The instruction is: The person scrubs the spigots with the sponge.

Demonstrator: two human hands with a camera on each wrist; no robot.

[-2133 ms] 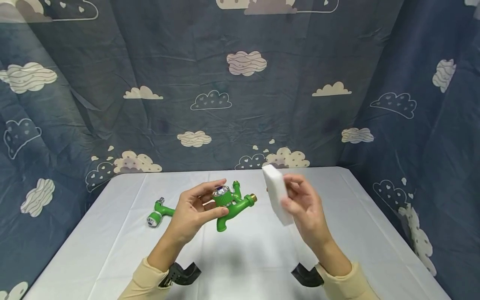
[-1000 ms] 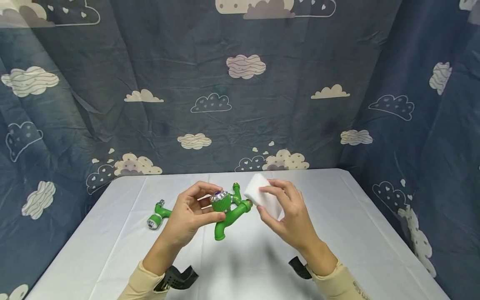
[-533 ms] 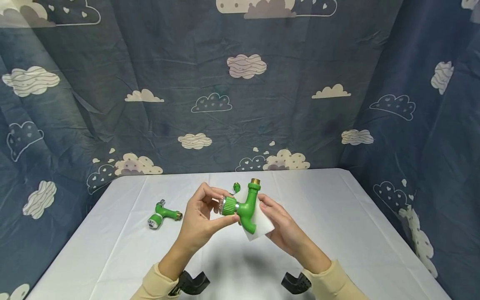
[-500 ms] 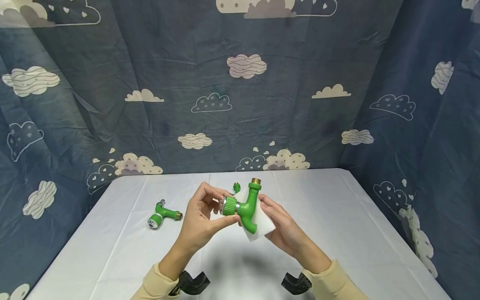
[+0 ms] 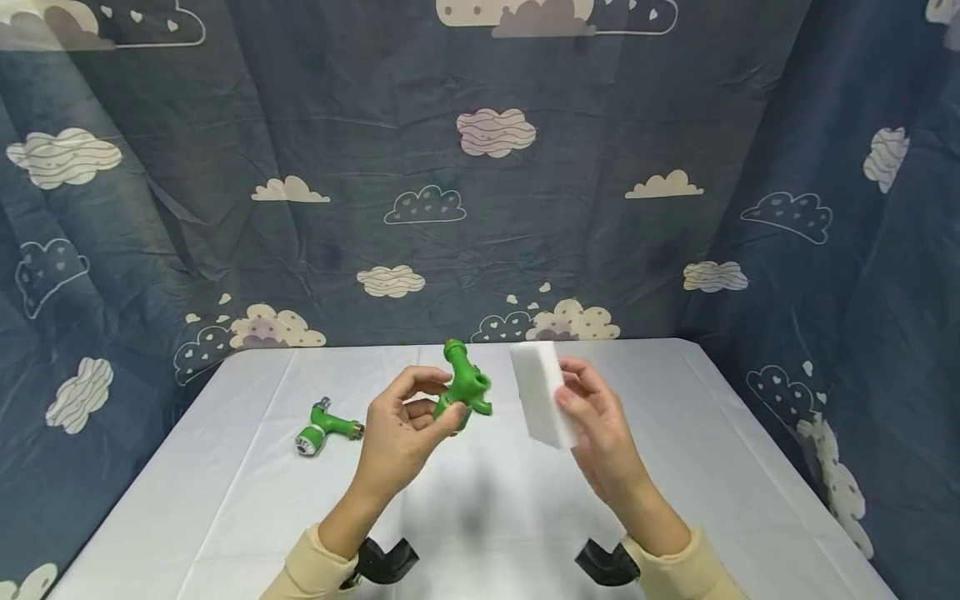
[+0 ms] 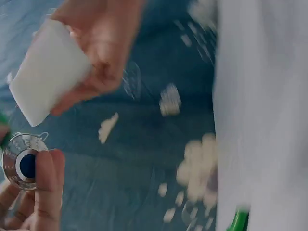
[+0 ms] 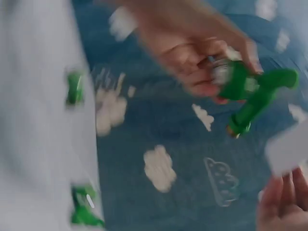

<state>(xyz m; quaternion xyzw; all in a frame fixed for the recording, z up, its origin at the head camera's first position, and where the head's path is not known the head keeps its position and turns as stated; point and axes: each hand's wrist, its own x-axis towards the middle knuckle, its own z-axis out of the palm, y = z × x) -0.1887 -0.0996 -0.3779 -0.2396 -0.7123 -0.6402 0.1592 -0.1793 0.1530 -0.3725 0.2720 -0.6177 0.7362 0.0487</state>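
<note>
My left hand (image 5: 408,433) holds a green tap (image 5: 467,383) above the table, thumb and fingers round its knob. In the left wrist view the knob's chrome cap (image 6: 13,168) has a dark blue centre. To the right, my right hand (image 5: 600,425) grips a white sponge block (image 5: 542,396) between thumb and fingers. A gap separates sponge and tap. Another green tap (image 5: 326,427) lies on the table left of my left hand. The right wrist view, blurred, shows two green pieces on the table, an upper one (image 7: 74,89) and a lower one (image 7: 84,207).
A white cloth covers the table (image 5: 675,483). Dark blue curtains (image 5: 570,208) with cloud prints hang behind it and at both sides. Black wrist mounts (image 5: 386,562) stick out at both sleeves.
The sponge was against the held tap half a second ago; my right hand has drawn it away to the right. My left hand has turned the tap over, its spout now facing the head camera.
</note>
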